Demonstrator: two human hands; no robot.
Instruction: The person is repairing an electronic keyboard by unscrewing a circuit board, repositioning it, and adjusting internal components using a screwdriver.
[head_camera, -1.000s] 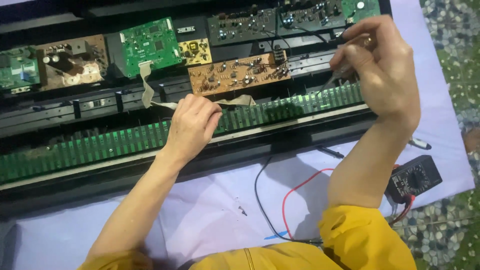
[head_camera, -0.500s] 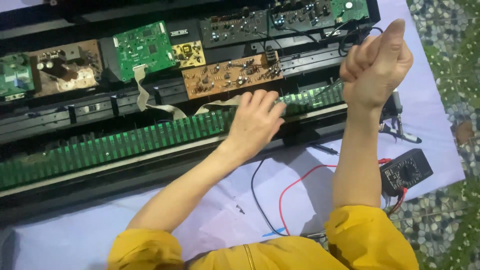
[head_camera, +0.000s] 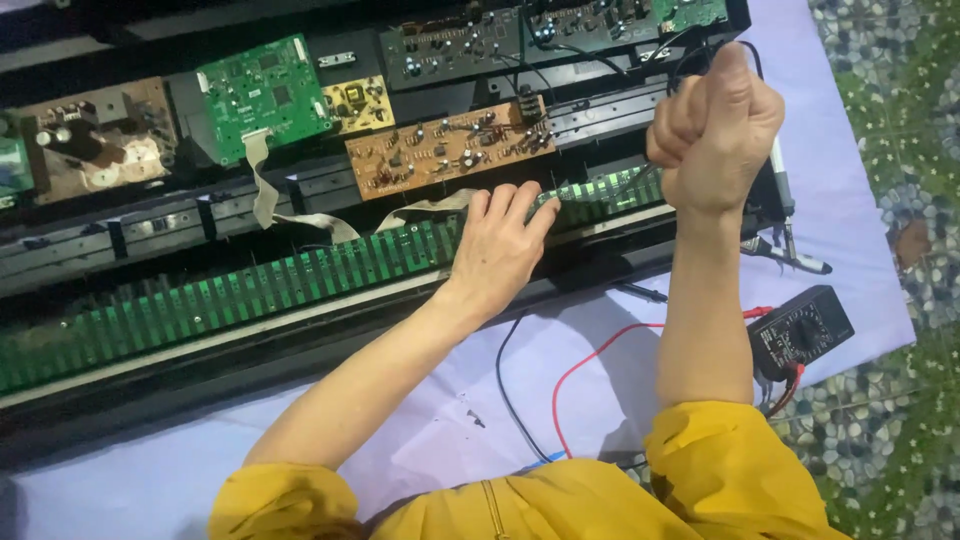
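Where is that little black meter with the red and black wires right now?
In the head view, the black multimeter lies on the pale cloth at the right, beside the person's raised right forearm, just in front of the opened keyboard's right end.

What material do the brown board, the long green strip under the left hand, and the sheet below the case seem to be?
Brown board: likely matte phenolic or paper laminate, tan with soldered parts. Green strip: seems glossy circuit laminate, ribbed with repeating contacts. Sheet: probably thin cloth or plastic, pale lilac, creased. Left hand rests on the strip.
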